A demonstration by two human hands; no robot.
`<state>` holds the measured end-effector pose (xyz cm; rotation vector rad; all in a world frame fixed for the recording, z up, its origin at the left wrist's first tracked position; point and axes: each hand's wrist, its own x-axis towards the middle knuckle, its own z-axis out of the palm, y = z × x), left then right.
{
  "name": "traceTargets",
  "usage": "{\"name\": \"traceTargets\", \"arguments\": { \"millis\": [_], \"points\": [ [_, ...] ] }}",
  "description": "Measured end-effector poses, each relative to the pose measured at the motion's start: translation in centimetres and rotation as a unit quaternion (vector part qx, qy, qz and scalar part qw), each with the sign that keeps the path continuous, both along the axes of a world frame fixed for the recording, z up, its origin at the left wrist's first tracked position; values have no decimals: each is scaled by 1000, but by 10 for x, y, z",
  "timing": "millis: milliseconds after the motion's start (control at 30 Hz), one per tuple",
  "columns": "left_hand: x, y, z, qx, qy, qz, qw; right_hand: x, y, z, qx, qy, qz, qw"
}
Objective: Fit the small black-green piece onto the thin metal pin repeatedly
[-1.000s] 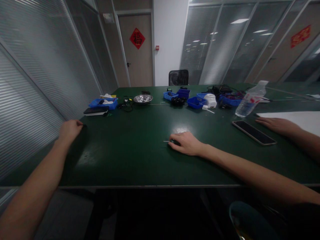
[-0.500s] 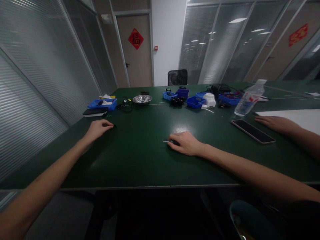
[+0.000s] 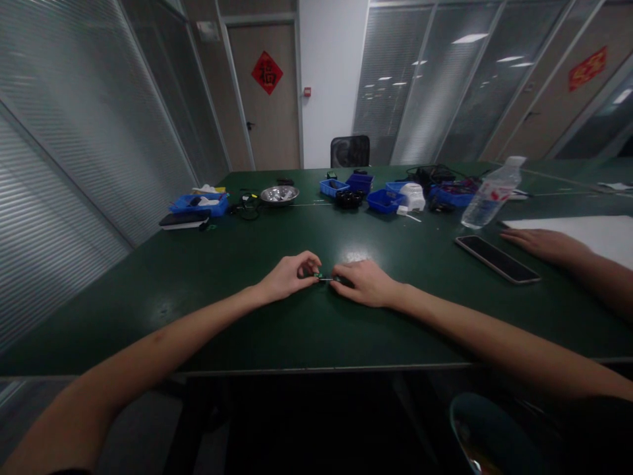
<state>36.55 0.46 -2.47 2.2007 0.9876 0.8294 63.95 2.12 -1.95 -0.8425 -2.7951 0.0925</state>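
Near the middle of the green table (image 3: 237, 336), my left hand (image 3: 289, 277) pinches a small green piece (image 3: 318, 275), which looks like a circuit board but is too small to be sure. My right hand (image 3: 366, 282) rests on the tabletop, closed around a small screwdriver (image 3: 327, 280). Its thin metal shaft points left, and its tip lies at the green piece; whether they touch I cannot tell. Most of the screwdriver's handle is hidden by my fingers.
A phone (image 3: 497, 259) and a tilted-looking water bottle (image 3: 493, 192) are on the right, by another person's hand (image 3: 544, 244). Farther back stand a metal bowl (image 3: 279, 195), blue trays (image 3: 384, 201) and a black notebook (image 3: 184, 221). A bin (image 3: 462, 409) is below the edge.
My left hand has come from the left side of the table to the middle with the small piece, up against the screwdriver's tip. My right hand has hardly moved.
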Motion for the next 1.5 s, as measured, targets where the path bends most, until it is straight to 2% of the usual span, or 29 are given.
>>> {"name": "traceTargets", "arguments": {
  "millis": [300,567,967,1500],
  "points": [
    [-12,-9,0,18,26,-4,1000,0,-1,2,-5,4,1,1000],
    [-10,-11,1,20,37,-1,999,-1,-1,2,-11,0,-3,1000],
    [-13,-9,-3,26,20,-30,999,0,-1,1,-3,-5,-3,1000],
    [-11,-11,-1,4,10,-25,1000,-1,-1,2,2,-1,3,1000]
  ]
}}
